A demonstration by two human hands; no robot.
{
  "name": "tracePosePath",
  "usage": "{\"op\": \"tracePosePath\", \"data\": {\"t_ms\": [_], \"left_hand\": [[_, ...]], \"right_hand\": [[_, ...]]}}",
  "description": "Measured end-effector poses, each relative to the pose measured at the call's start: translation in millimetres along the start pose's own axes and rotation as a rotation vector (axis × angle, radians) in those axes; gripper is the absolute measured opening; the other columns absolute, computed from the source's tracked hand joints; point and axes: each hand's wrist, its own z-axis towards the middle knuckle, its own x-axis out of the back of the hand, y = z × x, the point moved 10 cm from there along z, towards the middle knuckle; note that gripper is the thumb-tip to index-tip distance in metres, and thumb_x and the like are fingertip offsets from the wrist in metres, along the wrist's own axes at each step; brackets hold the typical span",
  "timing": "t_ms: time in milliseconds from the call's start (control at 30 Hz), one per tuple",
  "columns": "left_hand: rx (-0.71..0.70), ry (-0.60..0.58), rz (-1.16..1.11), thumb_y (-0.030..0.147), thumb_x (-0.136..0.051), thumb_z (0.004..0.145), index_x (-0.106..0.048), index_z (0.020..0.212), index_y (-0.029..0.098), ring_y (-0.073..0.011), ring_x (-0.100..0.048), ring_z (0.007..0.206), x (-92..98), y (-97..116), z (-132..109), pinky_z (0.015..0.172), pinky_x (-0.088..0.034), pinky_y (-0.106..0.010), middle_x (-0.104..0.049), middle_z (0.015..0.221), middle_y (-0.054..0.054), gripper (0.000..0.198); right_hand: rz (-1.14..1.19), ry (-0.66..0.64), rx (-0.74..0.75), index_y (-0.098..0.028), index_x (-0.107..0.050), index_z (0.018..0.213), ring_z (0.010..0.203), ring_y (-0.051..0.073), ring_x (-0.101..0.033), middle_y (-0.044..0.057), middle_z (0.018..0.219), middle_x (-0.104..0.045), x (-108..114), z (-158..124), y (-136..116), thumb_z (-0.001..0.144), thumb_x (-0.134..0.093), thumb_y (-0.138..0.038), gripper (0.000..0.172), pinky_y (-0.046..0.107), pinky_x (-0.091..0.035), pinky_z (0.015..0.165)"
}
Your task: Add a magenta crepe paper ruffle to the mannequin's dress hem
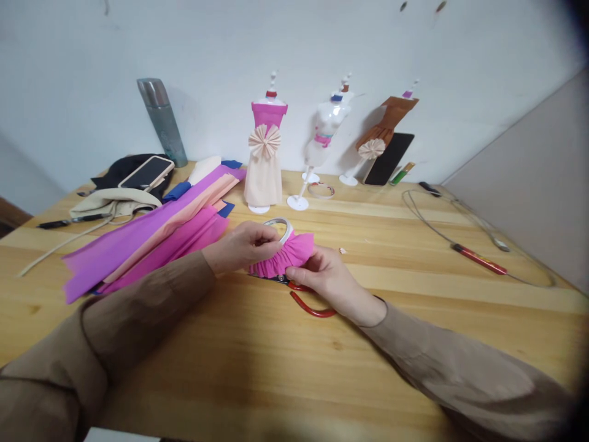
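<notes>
Over the middle of the table, my left hand [246,247] pinches the left part of a gathered strip of pink crepe paper [297,248]. The right end of this ruffle lies between the thumb and fingers of my right hand [338,283]. A white tape roll [289,229] stands close against my left fingertips; whether they hold it too I cannot tell. Below the ruffle lies a pair of scissors with red handles [313,312], its blades mostly covered by the paper and my right hand.
Behind my hands stand a mannequin in pink and cream [263,175], a white mannequin [317,150] and one in brown [391,120]. Crepe paper sheets [151,227], a phone [147,172] and a flask [163,120] are at left. A red-handled tool [481,259] with a cable lies right.
</notes>
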Motion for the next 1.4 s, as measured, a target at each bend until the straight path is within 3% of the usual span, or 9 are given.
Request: {"op": "tracePosePath", "data": {"t_ms": [133,267,367,533,767,900,1200,1400], "left_hand": [[-0.015,0.013,0.015,0.032,-0.045,0.081,-0.040,0.058,0.017,-0.0084,-0.034,0.054,2.5,0.9,-0.3,0.051,-0.028,-0.023,-0.035,0.056,0.004,0.028],[-0.035,0.000,0.013,0.031,-0.046,0.082,-0.037,0.057,0.018,-0.0081,-0.033,0.054,2.2,2.1,-0.8,0.051,-0.027,-0.022,-0.034,0.056,0.005,0.030],[-0.060,-0.012,0.041,0.028,-0.046,0.083,-0.035,0.056,0.018,-0.0079,-0.032,0.053,1.5,4.6,-0.8,0.050,-0.025,-0.023,-0.032,0.054,0.005,0.031],[-0.109,-0.017,0.084,0.023,-0.046,0.083,-0.031,0.054,0.019,-0.0074,-0.029,0.052,-1.1,10.0,-1.5,0.049,-0.022,-0.023,-0.029,0.053,0.005,0.033],[-0.115,-0.038,0.070,0.020,-0.046,0.081,-0.033,0.054,0.018,-0.0072,-0.031,0.052,-6.3,10.9,-2.4,0.049,-0.023,-0.023,-0.031,0.052,0.005,0.030],[-0.100,-0.043,0.068,0.020,-0.047,0.081,-0.032,0.054,0.018,-0.0074,-0.031,0.052,-6.1,10.4,-2.7,0.050,-0.023,-0.024,-0.031,0.052,0.005,0.031],[-0.096,-0.051,0.092,0.020,-0.048,0.080,-0.031,0.054,0.018,-0.0073,-0.029,0.052,-8.6,8.0,-3.0,0.049,-0.023,-0.024,-0.029,0.052,0.006,0.031],[-0.074,-0.057,0.069,0.023,-0.048,0.081,-0.034,0.054,0.018,-0.0073,-0.031,0.052,-7.3,6.9,-3.4,0.050,-0.024,-0.024,-0.031,0.052,0.006,0.031]], "right_hand": [[0.014,-0.066,-0.054,-0.019,-0.069,0.079,0.068,0.013,-0.062,-0.001,0.070,-0.069,-5.3,0.3,7.3,0.064,-0.076,-0.021,0.016,0.027,-0.050,0.068],[0.073,-0.039,-0.114,-0.017,-0.069,0.071,0.057,0.009,-0.055,-0.001,0.064,-0.066,4.6,1.4,10.4,0.060,-0.069,-0.013,0.012,0.021,-0.043,0.054],[0.218,-0.038,-0.129,-0.017,-0.069,0.071,0.057,0.012,-0.056,0.002,0.065,-0.066,10.1,1.7,7.8,0.061,-0.065,-0.023,0.012,0.023,-0.046,0.055],[0.300,0.005,-0.184,-0.017,-0.071,0.077,0.060,0.014,-0.058,0.005,0.070,-0.067,15.1,0.9,11.6,0.074,-0.067,-0.049,0.032,0.025,-0.047,0.053],[0.243,0.079,-0.227,-0.016,-0.068,0.064,0.052,0.009,-0.055,0.000,0.059,-0.063,21.7,0.7,22.3,0.064,-0.081,-0.032,0.021,0.019,-0.041,0.049],[0.282,0.071,-0.228,-0.016,-0.069,0.069,0.055,0.009,-0.055,0.000,0.064,-0.063,20.5,0.9,19.6,0.066,-0.080,-0.037,0.024,0.021,-0.042,0.051],[0.154,0.187,-0.081,-0.016,-0.061,0.065,0.052,0.008,-0.047,-0.002,0.057,-0.058,32.6,1.0,6.7,0.065,-0.082,-0.037,0.029,0.023,-0.036,0.052],[-0.143,0.243,0.160,-0.018,-0.058,0.065,0.055,0.010,-0.048,-0.003,0.060,-0.057,33.4,-6.3,-26.6,0.071,-0.075,-0.031,0.022,0.026,-0.040,0.056]]}}
